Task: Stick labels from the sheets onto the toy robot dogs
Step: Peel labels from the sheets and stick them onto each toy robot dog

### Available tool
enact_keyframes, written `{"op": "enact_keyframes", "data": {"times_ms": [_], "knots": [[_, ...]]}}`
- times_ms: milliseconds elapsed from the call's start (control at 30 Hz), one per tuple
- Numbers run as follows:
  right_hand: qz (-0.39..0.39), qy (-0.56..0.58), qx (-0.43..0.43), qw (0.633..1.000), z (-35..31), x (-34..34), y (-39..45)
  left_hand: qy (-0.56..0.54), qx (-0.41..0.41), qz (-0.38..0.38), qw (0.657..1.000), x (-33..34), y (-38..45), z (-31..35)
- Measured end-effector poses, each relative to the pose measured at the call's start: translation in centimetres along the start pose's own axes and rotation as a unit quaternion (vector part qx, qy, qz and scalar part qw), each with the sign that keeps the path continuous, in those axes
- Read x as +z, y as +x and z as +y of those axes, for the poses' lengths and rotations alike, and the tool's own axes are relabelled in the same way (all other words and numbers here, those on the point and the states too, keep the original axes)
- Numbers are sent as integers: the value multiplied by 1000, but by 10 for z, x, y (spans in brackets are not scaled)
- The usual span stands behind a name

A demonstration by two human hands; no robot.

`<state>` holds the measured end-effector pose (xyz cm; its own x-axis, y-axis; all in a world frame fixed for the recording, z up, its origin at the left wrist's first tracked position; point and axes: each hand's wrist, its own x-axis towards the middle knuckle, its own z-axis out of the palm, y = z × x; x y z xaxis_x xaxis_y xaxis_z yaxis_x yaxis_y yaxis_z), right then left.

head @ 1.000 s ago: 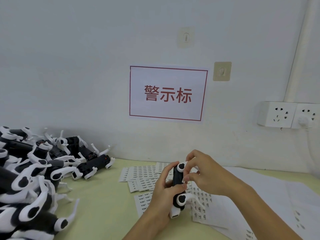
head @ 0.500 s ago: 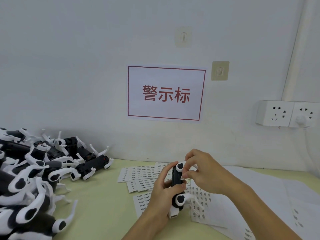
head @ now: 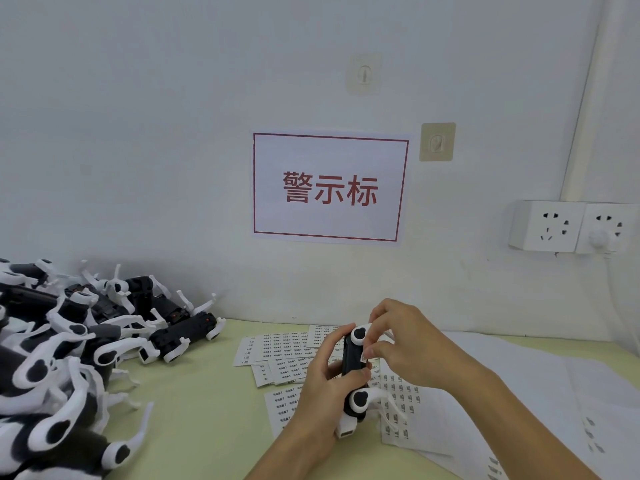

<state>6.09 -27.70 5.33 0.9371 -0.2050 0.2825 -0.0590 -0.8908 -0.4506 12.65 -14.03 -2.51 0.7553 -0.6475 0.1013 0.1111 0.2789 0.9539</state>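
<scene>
Here the left hand (head: 323,382) grips a black-and-white toy dog (head: 353,372) upright above the bench (head: 194,410), fingers curled round its body. The right hand (head: 408,344) pinches a small label (head: 363,357) against the dog's right side; the label print is too small to read. Label sheets (head: 280,348) lie beneath, partly hidden by both hands. At left sits a pile of toy dogs (head: 69,341), cut off by the frame edge.
</scene>
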Motion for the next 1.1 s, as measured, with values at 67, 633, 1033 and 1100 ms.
{"op": "enact_keyframes", "data": {"times_ms": [67, 633, 1033, 1100], "knots": [[6, -8, 0, 1000, -1, 1, 0, 6, 1, 2, 1000, 0, 0, -1], [25, -23, 6, 999, -5, 3, -1, 24, 26, 11, 999, 0, -1, -1], [42, -71, 10, 997, -8, 6, -3, 36, 31, 22, 999, 0, -1, -2], [47, -85, 8, 995, -9, 7, -4, 42, 32, 23, 998, -1, -1, -2]]}}
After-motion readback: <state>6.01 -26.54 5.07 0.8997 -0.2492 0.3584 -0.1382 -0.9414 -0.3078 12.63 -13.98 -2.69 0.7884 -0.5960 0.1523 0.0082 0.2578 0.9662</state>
